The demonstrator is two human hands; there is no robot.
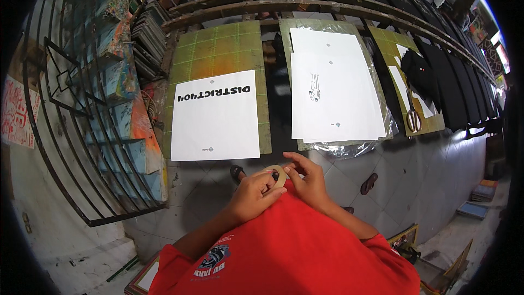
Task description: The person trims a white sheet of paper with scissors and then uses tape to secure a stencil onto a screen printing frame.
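Note:
A roll of pale tan tape (281, 178) is held close in front of my red shirt. My left hand (252, 195) is closed around it, with fingers reaching into its core. At the roll's right edge, my right hand (309, 181) pinches with the thumb while its forefinger stretches above. Whether a loose tape end lies between those fingers is too small to see. Beyond my hands, a white paper sheet with bold black lettering (215, 125) lies on the left board. On the middle board are overlapping white sheets (341, 98) with a small line drawing.
Greenish boards (218, 49) stand in a row along a metal rail (262, 8). Scissors (413, 117) and a black bundle (420, 71) rest on the right board. A barred metal grille (82, 109) rises at left. Sandals (369, 183) lie on the tiled floor.

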